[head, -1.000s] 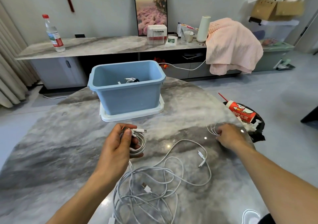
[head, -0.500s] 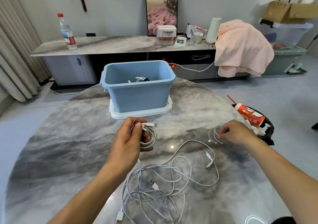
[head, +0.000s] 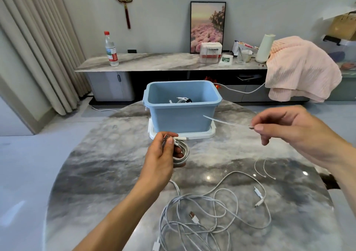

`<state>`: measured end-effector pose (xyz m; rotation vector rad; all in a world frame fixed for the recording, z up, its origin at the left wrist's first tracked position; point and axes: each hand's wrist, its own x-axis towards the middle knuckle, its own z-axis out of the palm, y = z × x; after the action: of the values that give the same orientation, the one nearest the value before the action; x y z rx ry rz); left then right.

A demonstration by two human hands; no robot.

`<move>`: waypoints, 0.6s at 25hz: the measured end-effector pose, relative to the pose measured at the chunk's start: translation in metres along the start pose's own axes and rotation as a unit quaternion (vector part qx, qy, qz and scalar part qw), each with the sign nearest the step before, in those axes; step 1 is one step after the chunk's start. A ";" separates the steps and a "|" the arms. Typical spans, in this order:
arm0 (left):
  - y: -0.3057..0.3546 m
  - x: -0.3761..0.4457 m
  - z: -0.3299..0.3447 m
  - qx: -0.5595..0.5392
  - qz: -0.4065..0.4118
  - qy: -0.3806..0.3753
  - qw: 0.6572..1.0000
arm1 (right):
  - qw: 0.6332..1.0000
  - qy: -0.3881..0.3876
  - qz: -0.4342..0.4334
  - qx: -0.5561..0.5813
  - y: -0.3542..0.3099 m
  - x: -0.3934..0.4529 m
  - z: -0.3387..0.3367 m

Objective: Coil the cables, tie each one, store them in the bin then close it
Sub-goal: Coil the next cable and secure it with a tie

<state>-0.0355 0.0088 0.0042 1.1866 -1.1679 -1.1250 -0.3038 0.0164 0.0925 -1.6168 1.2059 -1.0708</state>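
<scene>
A: What sits beyond both hands?
B: The open blue bin, a coiled cable inside.
A: Loose cables?
B: Below the hands, tangled.
A: The left hand?
B: Gripping a white coil.
A: The right hand?
B: Pinching a thin tie.

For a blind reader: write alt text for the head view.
The left hand grips a coiled white cable while the right hand pinches a thin white tie above a marble table. Behind them sits an open blue bin on its lid; loose cables lie tangled in front.
</scene>
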 end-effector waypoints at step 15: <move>-0.004 0.001 0.001 0.048 0.082 -0.027 0.995 | 0.955 -0.085 -0.137 -0.248 -0.028 -0.014 0.066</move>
<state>-0.0364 0.0073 0.0007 1.1173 -1.3475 -0.9911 -0.2364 0.0434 0.0980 -2.2685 1.2189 -0.8022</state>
